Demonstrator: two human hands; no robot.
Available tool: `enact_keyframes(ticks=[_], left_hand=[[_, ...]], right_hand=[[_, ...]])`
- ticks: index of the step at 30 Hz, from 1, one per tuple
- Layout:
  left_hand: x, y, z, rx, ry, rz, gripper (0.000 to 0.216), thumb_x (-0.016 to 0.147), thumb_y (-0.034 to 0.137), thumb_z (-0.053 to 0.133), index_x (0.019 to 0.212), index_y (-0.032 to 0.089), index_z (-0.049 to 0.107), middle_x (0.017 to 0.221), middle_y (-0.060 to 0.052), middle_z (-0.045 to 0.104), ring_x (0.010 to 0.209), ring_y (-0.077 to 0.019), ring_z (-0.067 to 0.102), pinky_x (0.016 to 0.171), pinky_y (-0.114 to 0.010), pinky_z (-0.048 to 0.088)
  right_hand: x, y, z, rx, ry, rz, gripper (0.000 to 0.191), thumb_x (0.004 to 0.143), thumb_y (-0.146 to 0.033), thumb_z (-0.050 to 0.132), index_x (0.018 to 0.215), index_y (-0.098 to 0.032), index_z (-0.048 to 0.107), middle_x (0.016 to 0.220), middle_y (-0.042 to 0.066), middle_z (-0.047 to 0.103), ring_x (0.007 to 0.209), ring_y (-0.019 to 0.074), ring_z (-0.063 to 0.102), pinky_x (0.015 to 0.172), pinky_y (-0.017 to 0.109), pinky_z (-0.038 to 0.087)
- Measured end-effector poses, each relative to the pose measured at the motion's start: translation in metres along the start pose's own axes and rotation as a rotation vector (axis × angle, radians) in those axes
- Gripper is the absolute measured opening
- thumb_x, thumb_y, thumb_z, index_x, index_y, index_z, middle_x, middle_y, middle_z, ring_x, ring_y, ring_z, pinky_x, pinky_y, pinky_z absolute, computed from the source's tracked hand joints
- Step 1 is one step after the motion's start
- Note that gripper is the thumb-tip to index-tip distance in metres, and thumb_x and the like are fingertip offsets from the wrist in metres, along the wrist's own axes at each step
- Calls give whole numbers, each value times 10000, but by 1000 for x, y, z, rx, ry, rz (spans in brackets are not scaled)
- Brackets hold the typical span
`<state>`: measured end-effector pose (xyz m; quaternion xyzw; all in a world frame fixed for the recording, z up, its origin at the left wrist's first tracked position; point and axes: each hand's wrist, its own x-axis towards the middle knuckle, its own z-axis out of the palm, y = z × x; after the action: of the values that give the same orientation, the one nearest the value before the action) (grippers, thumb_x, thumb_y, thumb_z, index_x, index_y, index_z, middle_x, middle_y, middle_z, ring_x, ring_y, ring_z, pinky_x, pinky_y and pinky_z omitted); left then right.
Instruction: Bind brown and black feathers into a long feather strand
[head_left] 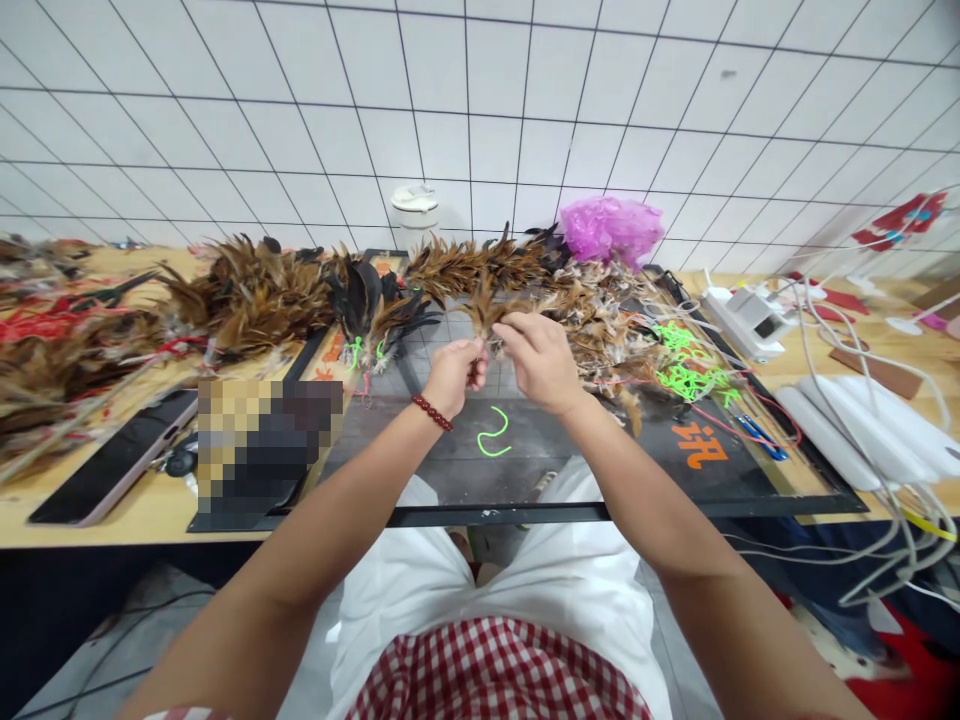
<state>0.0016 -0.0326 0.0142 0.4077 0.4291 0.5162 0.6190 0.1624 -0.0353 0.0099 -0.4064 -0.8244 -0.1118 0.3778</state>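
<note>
My left hand [453, 376], with a dark red bead bracelet at the wrist, pinches the lower end of a small bunch of brown feathers [486, 308]. The feather tips point up and away from me. My right hand [541, 362] is at the right side of the same bunch, fingers bent and close together; what lies between its fingertips is hidden. Below both hands a short bright green string [493, 434] lies curled on the dark glass panel [442, 470]. Tied bunches of black feathers [363, 300] with green string lie to the left.
Brown feather piles [262, 290] fill the left and back. Loose feathers [600, 320] and green strings [686, 365] lie right, near a blue pen-like tool [761, 438]. A pink plastic bag [611, 230], white lidded cup [415, 208], phone [112, 460] and white cables [862, 350] surround the panel.
</note>
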Motion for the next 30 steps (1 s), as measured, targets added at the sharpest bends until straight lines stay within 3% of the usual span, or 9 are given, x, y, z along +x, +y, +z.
enact_keyframes(ticks=[2,5,10,12,15,19,22,24,30], left_hand=[[-4,1,3,109,3,46,232,725,273,627,557,156,518,411,40,454,309,-60,387,315,-180,240],[-11,3,7,188,-16,93,218,696,234,604,515,158,508,382,49,416,306,-46,340,317,-175,210],[-15,1,9,238,-59,187,306,726,307,649,508,160,491,408,53,399,346,-37,325,345,-175,225],[-13,-3,9,245,-39,329,294,689,328,728,566,157,523,465,52,447,403,-41,382,394,-169,309],[-5,-12,8,225,38,536,304,613,330,824,763,166,618,666,25,562,578,-70,516,551,-183,450],[8,-20,2,232,77,650,315,718,425,762,908,186,683,1009,-58,617,851,-134,603,768,-264,513],[12,-18,-1,194,-49,636,334,772,487,702,675,171,654,963,-65,627,949,-170,593,874,-308,495],[9,-14,-1,141,-137,572,404,761,491,712,558,161,598,913,-64,631,932,-174,591,857,-308,497],[-2,-5,5,-32,-204,250,259,730,379,765,652,145,685,909,-75,699,898,-155,622,805,-259,487]], right_hand=[[0,-1,0,-86,-86,-112,391,967,-206,388,1317,-245,556,1369,86,568,1325,243,395,1096,448,245],[1,-1,1,-125,-132,-116,361,976,-199,371,1264,-250,582,1266,69,637,1308,239,408,1121,480,146],[0,-2,4,-16,-150,23,259,945,-187,380,995,-194,634,959,77,672,1055,233,531,1045,467,239],[-1,-3,9,138,-148,150,239,932,-217,379,884,-176,610,852,70,639,917,220,542,957,431,329],[1,-5,20,555,-123,337,283,944,-339,369,841,-181,579,797,44,591,794,189,527,825,355,414],[4,-7,28,1008,-73,414,357,915,-515,452,849,-191,588,835,19,573,805,164,519,809,314,434],[5,-8,26,1121,-104,467,442,843,-621,540,752,-189,554,737,-6,515,718,137,466,717,283,414],[6,-7,22,1162,-168,515,486,802,-671,567,731,-191,531,681,-19,481,661,125,432,656,270,385],[5,-7,15,1198,-308,624,511,727,-698,626,702,-195,539,641,-18,473,612,120,413,616,270,368]])
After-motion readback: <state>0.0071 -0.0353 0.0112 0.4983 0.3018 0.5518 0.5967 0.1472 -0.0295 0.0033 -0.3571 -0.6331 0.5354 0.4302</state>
